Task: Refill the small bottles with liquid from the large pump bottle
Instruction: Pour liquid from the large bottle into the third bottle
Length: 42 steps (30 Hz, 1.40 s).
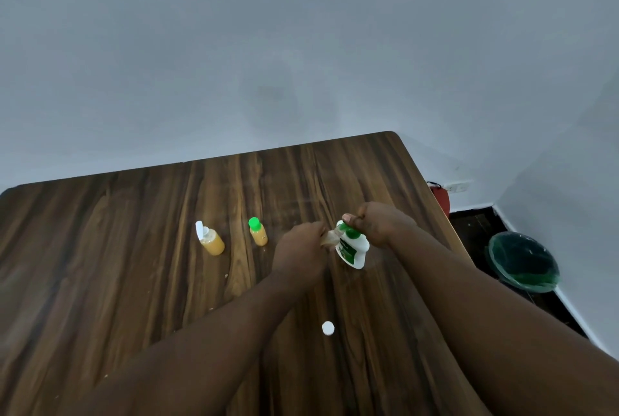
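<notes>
Both bare arms outstretched, left hand [303, 244] and right hand [380, 223] clenched, close together.

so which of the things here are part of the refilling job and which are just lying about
In the job:
white pump bottle with green pump, under right hand
small clear bottle in left hand
small white round cap
amber bottle, white flip cap
amber bottle, green cap

Lying about:
green-lined bin
red object by the table edge
</notes>
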Tool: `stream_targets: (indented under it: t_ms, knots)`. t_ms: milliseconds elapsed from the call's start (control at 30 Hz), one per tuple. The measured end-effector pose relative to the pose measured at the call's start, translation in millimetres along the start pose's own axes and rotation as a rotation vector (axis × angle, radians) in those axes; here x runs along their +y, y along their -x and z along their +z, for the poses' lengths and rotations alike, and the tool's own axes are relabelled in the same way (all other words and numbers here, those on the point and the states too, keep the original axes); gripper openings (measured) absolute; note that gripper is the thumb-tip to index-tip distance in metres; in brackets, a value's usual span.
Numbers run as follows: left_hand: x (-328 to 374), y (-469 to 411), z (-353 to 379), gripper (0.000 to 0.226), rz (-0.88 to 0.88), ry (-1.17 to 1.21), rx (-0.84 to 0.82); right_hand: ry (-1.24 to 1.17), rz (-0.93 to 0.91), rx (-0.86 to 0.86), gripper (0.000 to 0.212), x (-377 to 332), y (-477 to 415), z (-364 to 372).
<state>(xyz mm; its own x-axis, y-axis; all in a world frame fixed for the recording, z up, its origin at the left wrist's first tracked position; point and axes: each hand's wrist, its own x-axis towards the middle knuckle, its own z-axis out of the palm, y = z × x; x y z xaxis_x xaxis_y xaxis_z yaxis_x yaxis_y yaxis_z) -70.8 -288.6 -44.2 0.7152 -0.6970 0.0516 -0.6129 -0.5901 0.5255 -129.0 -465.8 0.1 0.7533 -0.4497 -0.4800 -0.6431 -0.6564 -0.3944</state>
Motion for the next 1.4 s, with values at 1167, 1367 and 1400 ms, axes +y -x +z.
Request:
stream_targets:
  t_ms: [1167, 1367, 1400]
  knots:
    - [0.1, -0.1, -0.5, 0.006, 0.0, 0.007, -0.006, 0.001, -0.005, -0.011, 0.052, 3.2, -6.4, -1.5]
    - [0.3, -0.7, 0.3, 0.007, -0.016, 0.004, -0.017, 0.005, -0.002, -0.009, 0.051, 4.8, -6.6, 3.7]
    - [0.1, -0.5, 0.6, 0.007, -0.014, 0.007, -0.013, -0.005, 0.001, -0.015, 0.052, 4.3, -6.6, 2.3]
